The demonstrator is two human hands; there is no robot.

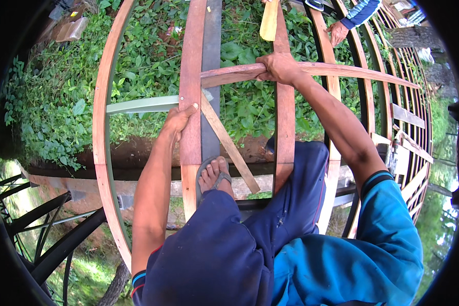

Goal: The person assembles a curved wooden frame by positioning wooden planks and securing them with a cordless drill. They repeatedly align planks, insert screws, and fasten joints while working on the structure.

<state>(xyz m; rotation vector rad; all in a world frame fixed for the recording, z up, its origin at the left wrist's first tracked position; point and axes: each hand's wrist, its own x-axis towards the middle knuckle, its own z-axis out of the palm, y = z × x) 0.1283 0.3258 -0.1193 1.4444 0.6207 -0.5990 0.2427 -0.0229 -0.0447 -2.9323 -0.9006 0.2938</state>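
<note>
My left hand (178,122) grips the edge of a reddish wooden beam (190,66), its thumb resting on the beam's face. Further right, my right hand (281,69) is closed over a crosswise wooden plank (347,70). The plank's left end meets the side of the beam; the rest runs right over other beams. A pale green crosspiece (143,105) joins the beam's other side near my left hand. Between the beams a thin wooden strip (232,143) lies slanted. A yellowish flat wooden piece (269,21) hangs from a co-worker's fingers at the top.
Long parallel beams, including a left one (101,102), have open gaps above green plants (66,102). My sandalled foot (215,176) stands beside a dark beam (210,122). Another person's hand (337,33) rests at the upper right. Black metal bars (61,245) are at lower left.
</note>
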